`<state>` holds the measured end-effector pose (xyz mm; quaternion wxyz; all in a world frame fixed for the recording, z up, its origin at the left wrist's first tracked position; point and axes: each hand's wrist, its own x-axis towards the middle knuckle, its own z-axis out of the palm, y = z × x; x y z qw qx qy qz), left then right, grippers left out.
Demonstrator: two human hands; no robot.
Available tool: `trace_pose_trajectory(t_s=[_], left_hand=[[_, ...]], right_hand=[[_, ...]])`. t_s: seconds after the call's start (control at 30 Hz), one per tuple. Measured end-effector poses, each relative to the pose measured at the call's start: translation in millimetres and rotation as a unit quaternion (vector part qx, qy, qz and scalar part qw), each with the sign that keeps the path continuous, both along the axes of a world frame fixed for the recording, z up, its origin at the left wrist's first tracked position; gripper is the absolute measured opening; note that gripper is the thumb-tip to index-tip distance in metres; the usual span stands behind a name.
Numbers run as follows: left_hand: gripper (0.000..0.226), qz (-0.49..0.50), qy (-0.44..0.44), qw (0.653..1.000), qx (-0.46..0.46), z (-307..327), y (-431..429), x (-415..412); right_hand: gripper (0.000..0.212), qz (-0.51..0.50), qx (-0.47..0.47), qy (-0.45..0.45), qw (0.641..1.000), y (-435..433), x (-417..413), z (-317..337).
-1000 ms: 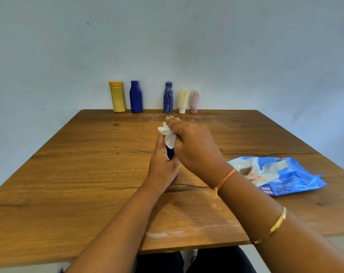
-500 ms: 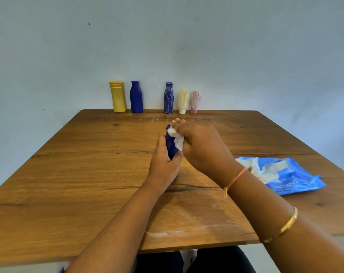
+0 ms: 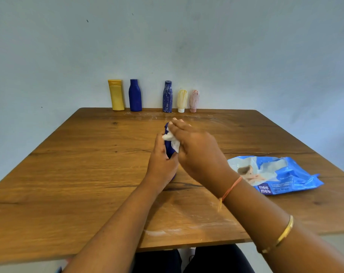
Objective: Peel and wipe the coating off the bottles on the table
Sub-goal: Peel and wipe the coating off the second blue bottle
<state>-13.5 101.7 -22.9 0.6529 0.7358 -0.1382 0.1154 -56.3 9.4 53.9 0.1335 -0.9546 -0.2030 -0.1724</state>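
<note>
At the middle of the table my left hand [image 3: 161,162] grips a dark blue bottle [image 3: 168,148] round its lower body, holding it upright. My right hand [image 3: 196,152] wraps a white wet wipe [image 3: 172,139] against the bottle's right side, fingers reaching over its top. Most of the bottle is hidden between the two hands. Along the far edge stand a yellow bottle [image 3: 116,94], a plain blue bottle [image 3: 135,95], a blue bottle streaked with white coating [image 3: 167,96], a cream tube [image 3: 182,100] and a pink tube [image 3: 194,100].
A blue pack of wet wipes [image 3: 275,175] lies on the wooden table [image 3: 68,174] to the right of my hands. White smears of coating mark the table near its front edge and in front of the row of bottles. A pale wall rises behind.
The wipe has slid from the top of the bottle down its right side, baring the blue cap. My right hand moved down with it; the left hand kept its hold.
</note>
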Motion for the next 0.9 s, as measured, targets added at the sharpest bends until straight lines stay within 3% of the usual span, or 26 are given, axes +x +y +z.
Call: trace_pose_trajectory(t_s=[0.13, 0.23, 0.43, 0.53, 0.67, 0.73, 0.83, 0.9], left_hand=[[0.031, 0.009, 0.02, 1.0, 0.004, -0.4, -0.1, 3.9], [0.033, 0.016, -0.004, 0.996, 0.093, -0.5, -1.8, 6.5], [0.041, 0.011, -0.002, 1.0, 0.014, -3.6, -2.0, 2.5], [0.045, 0.004, -0.01, 1.0, -0.004, -2.6, -1.4, 3.3], [0.048, 0.003, -0.019, 1.0, -0.021, -3.5, 0.2, 3.4], [0.047, -0.004, -0.03, 0.999, -0.024, -2.6, -0.8, 1.7], [0.034, -0.011, -0.001, 0.997, -0.074, 0.9, -2.2, -0.7], [0.039, 0.008, 0.007, 0.998, -0.06, 1.6, 0.4, 0.3]], right_hand=[[0.053, 0.034, -0.111, -0.031, 0.993, 8.8, -2.7, -0.4], [0.044, 0.026, -0.141, -0.032, 0.989, 13.2, 9.5, 10.0], [0.029, 0.005, 0.095, 0.081, 0.992, 10.0, 29.7, 27.7], [0.033, -0.008, 0.27, 0.135, 0.953, 6.2, 36.2, 21.3], [0.036, -0.057, 0.482, 0.085, 0.87, 15.6, 32.1, -8.2], [0.038, -0.083, 0.526, 0.057, 0.844, 22.4, 22.4, -20.1], [0.035, -0.078, 0.505, 0.032, 0.859, 26.9, 3.9, -30.8], [0.034, -0.057, 0.508, 0.033, 0.859, 25.5, -4.8, -34.3]])
